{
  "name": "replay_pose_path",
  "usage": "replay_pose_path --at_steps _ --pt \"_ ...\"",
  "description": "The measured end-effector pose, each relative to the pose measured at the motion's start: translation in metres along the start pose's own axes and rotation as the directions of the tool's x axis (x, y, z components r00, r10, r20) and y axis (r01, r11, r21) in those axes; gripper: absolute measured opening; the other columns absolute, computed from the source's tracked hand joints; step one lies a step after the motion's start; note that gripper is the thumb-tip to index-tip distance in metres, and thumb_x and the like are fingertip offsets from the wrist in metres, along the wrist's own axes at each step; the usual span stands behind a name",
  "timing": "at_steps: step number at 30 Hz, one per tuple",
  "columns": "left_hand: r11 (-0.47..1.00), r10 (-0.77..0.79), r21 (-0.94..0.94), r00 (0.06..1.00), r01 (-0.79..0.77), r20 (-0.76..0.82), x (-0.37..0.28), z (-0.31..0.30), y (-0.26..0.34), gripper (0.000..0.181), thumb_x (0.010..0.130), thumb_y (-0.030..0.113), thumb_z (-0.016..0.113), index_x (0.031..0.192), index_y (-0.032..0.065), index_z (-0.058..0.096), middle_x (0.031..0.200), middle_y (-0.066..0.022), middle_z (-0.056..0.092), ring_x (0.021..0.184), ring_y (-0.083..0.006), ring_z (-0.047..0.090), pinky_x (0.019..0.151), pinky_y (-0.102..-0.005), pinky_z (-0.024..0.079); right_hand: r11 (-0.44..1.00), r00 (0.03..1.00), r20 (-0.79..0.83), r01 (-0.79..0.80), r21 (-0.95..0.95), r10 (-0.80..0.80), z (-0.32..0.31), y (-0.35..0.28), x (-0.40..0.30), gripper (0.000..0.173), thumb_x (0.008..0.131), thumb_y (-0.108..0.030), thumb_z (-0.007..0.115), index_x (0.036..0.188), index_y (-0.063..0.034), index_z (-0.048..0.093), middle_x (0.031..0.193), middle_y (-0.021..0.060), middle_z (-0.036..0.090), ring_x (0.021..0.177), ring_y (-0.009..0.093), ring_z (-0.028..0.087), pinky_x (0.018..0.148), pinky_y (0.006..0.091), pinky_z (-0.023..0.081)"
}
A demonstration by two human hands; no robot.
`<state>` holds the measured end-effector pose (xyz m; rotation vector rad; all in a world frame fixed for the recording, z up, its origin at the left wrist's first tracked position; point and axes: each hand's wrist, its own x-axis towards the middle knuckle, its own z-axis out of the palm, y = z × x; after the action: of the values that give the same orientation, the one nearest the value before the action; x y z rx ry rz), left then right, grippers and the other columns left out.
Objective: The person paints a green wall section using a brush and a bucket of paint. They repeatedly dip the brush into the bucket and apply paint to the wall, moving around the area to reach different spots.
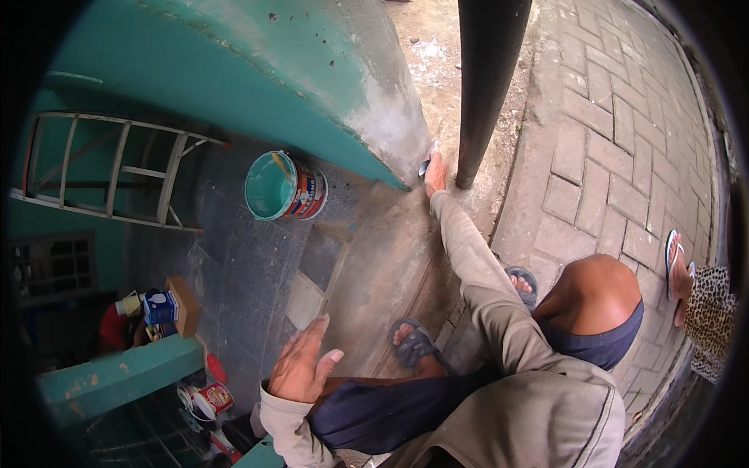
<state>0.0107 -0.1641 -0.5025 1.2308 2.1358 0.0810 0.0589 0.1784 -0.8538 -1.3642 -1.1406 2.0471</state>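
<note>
My right hand (436,171) reaches out to the bottom corner of a low wall (386,111) of green paint and bare grey cement. It grips a small dark flat piece (423,168) against the wall; the fingers hide most of it, so I cannot tell its exact kind. My left hand (301,361) holds nothing, fingers apart, above my bent left knee. Between my arms lies a worn concrete step (380,245). On the dark tiles near the wall stands a paint bucket (316,190), teal inside, with a yellow-handled tool (281,165) in it.
A dark metal post (491,88) rises close beside my right hand. An aluminium ladder (117,169) is at the left. A cardboard box (182,307) and several paint cans (213,401) are near a green ledge (129,365). At the right, a person's sandalled foot (677,263) rests on paving blocks (597,146).
</note>
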Motion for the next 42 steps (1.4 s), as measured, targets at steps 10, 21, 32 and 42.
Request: replay_pose_path --at_steps 10,21,32,42 --pt "1.0 0.03 0.0 0.999 -0.03 0.016 0.011 -0.006 0.015 0.056 0.095 0.029 0.054 0.14 -0.0014 0.042 0.138 -0.0257 0.049 0.129 -0.0431 0.045 0.111 -0.0476 0.031 0.858 0.766 -0.41 0.506 -0.091 -0.495 0.071 0.013 -0.054 0.06 0.1 -0.033 0.028 0.144 0.008 0.033 0.149 0.027 0.034 0.139 0.037 0.033 0.113 0.0372 0.028" --pt "1.0 0.012 0.021 1.0 -0.012 -0.003 0.004 -0.004 0.015 0.057 0.096 0.032 0.054 0.14 -0.0015 0.042 0.139 -0.0246 0.049 0.129 -0.0433 0.045 0.11 -0.0471 0.032 0.91 0.823 -0.39 0.375 -0.175 -0.414 0.05 0.05 -0.023 0.059 0.099 -0.037 0.028 0.11 0.0137 0.056 0.115 0.0324 0.057 0.11 0.046 0.05 0.098 0.0479 0.034" --pt "1.0 0.025 0.006 1.0 -0.025 -0.001 -0.005 0.001 0.012 0.057 0.096 0.033 0.052 0.14 -0.0021 0.041 0.138 -0.0259 0.049 0.129 -0.0435 0.045 0.111 -0.0482 0.031 0.906 0.913 -0.269 0.194 -0.377 -0.308 0.003 0.037 0.018 0.055 0.1 -0.036 0.028 0.116 0.0094 0.056 0.114 0.0334 0.056 0.115 0.048 0.045 0.1 0.0483 0.033" --pt "0.998 0.058 0.014 0.998 -0.058 -0.003 -0.004 -0.001 0.012 0.061 0.097 0.036 0.051 0.141 -0.0044 0.04 0.138 -0.0267 0.048 0.13 -0.0411 0.045 0.112 -0.0479 0.03 0.943 0.898 -0.305 0.334 0.0 -0.318 0.068 -0.009 -0.099 0.056 0.101 -0.031 0.029 0.139 0.0094 0.038 0.141 0.0274 0.044 0.134 0.034 0.04 0.11 0.0352 0.03"
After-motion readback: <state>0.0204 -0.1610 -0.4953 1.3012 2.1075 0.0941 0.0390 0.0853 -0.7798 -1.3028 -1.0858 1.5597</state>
